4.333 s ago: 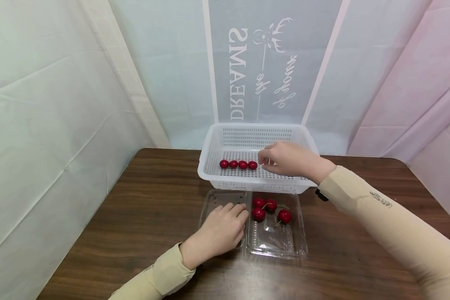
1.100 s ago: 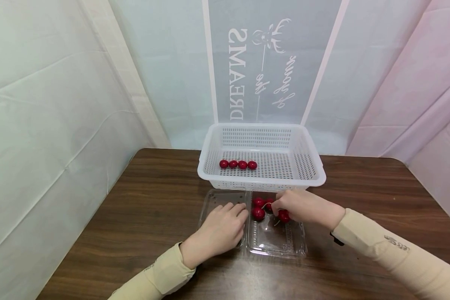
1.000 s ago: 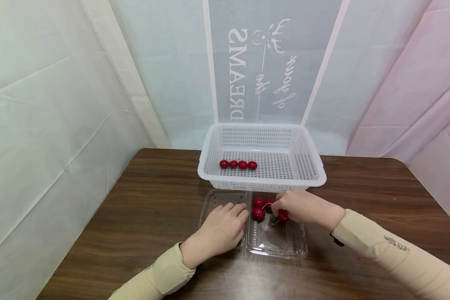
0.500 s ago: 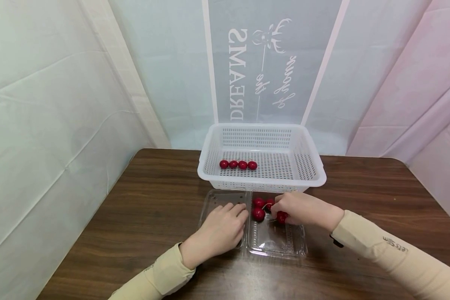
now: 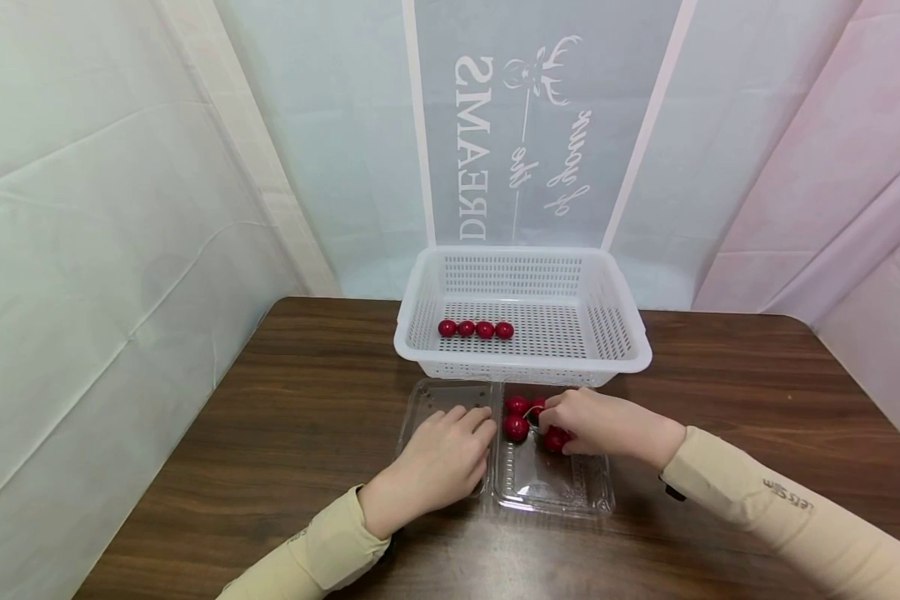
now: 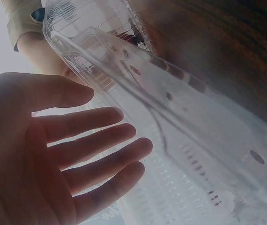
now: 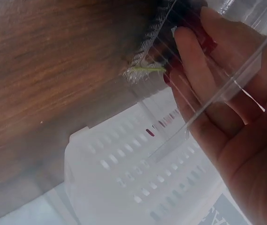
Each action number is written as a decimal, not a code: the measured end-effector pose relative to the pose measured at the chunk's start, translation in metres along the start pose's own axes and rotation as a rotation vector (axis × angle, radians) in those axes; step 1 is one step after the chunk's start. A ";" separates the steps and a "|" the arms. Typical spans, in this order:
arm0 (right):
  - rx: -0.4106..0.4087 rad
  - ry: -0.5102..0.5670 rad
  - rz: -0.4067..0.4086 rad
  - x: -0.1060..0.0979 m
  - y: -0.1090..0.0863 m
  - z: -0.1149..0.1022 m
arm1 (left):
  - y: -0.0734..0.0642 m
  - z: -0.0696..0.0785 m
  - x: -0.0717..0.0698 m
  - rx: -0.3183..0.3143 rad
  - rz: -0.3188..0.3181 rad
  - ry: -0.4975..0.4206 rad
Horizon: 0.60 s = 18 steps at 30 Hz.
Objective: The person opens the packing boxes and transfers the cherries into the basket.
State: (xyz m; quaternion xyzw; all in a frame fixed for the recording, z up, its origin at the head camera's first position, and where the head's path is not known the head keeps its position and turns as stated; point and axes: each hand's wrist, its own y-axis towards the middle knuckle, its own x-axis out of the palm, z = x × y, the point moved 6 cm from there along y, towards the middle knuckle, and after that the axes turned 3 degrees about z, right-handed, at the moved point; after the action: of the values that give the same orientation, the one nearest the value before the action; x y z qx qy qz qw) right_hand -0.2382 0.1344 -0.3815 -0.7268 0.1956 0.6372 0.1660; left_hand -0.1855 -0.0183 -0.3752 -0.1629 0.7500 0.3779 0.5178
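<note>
Left hand point(image 5: 437, 458): released; only its wrist view shows your palm point(image 6: 16, 161).
Right hand point(image 5: 606, 423): you pinch a cherry point(image 5: 555, 441).
Basket rim point(image 5: 521, 362): your 12 o'clock; table point(image 5: 307, 400) spreads toward 9.

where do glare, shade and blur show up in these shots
Head: glints on the clear hinged plastic container, pale sheen on the brown wooden table; left wrist: the bare left hand is shaded against bright haze; right wrist: the white perforated plastic basket looks hazy, soft-edged.

The basket point(image 5: 547, 321) opens upward; its near wall point(image 5: 457, 367) blocks low passage
</note>
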 end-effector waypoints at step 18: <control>0.070 0.053 0.024 0.010 0.001 0.001 | 0.000 0.000 0.000 0.002 -0.008 0.004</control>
State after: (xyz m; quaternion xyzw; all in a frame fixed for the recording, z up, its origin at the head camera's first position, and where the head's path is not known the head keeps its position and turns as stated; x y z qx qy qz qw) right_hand -0.2382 0.1330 -0.3920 -0.7348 0.2306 0.6124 0.1784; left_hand -0.1849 -0.0184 -0.3749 -0.1661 0.7508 0.3748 0.5180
